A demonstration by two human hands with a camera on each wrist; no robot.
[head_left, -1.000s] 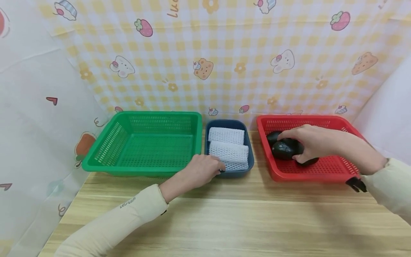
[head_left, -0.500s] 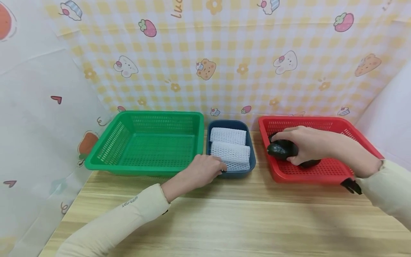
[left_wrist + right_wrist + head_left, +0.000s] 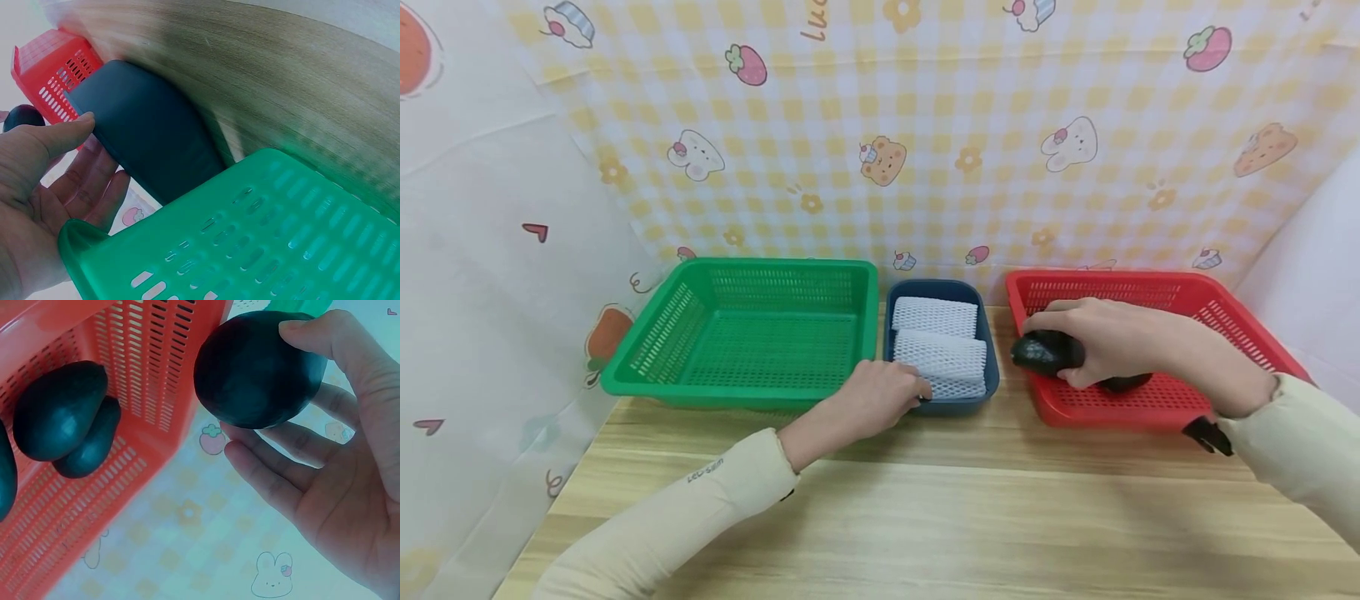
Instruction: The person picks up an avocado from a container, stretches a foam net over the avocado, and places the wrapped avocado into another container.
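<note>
My right hand [image 3: 1112, 337] holds a dark avocado [image 3: 1047, 353] by its end, thumb on one side and fingers on the other. The avocado overlaps the left rim of the red basket [image 3: 1150, 414] in the head view. Inside that basket lie more avocados [image 3: 59, 412], as the right wrist view shows. My left hand [image 3: 880, 397] grips the near rim of the dark blue tub [image 3: 150, 125], thumb on the outer wall and fingers over the edge. White foam net sleeves [image 3: 938, 354] lie stacked in the tub, close by the left fingertips.
On the left, a green basket [image 3: 741, 393] with slotted walls stands right beside the tub. All three containers are on a wooden table [image 3: 925, 517], against a checked cloth [image 3: 820, 133] at the back. White cloth hangs at both sides.
My right hand has lifted the avocado from among the others and carried it left to the red basket's rim. My left hand has stayed on the tub.
</note>
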